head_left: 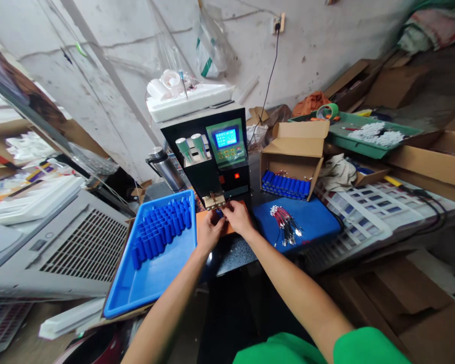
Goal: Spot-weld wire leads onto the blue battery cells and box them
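At the foot of a black spot welder [227, 174] with a lit blue display, both hands meet under its electrode tips. My left hand [210, 231] is closed around a blue battery cell [220, 214], most of it hidden by fingers. My right hand [237, 217] pinches close to the cell's end, right by the electrodes; what lies between its fingertips is too small to make out. An orange block [202, 221] is beneath the hands. To the left, a blue tray [155, 288] holds rows of upright blue cells [163, 227].
Red and black wire leads [284, 222] with white connectors lie on a blue pad [318, 217] at right. Behind it, an open cardboard box [299, 134] holds blue cells with leads. A steel flask [167, 169] stands behind the tray. A green tray [409, 131] holds white connectors.
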Available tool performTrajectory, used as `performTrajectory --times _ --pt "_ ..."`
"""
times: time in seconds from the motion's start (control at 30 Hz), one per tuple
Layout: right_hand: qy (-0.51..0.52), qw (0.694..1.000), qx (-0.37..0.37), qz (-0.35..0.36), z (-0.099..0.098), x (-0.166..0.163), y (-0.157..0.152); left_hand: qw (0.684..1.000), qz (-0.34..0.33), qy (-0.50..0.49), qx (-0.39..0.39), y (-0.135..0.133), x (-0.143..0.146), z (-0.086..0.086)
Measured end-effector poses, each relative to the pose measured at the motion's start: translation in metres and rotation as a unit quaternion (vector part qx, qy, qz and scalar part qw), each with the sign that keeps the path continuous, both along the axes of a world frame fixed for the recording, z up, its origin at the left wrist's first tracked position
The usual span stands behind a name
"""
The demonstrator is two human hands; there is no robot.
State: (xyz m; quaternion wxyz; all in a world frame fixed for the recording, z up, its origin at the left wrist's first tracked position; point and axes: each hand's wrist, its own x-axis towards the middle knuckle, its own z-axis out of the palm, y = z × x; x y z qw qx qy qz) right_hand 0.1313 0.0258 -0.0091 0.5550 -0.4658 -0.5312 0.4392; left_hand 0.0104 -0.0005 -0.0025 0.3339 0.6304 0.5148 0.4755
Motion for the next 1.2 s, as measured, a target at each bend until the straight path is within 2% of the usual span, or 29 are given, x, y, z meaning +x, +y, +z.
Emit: performTrajectory --times 0.2,0.7,1.0,1.2 --pt "-0.015 1.0 -0.004 0.005 -0.002 0.001 0.001 1.0 0.005 0.006 0.005 -0.001 0.001 0.002" --pt "-0.013 1.0 -0.004 0.014 -0.008 0.002 0.005 1.0 -0.004 0.006 -0.007 0.002 -0.003 -0.005" --pt "-0.001 0.998 0.049 0.034 -0.008 0.013 0.0 1.0 -0.002 0.005 -0.003 0.002 0.0 -0.002" --pt "-0.04 0.996 0.057 0.048 -0.014 0.02 0.0 1.0 -0.005 0.017 0.004 0.002 -0.001 -0.001"
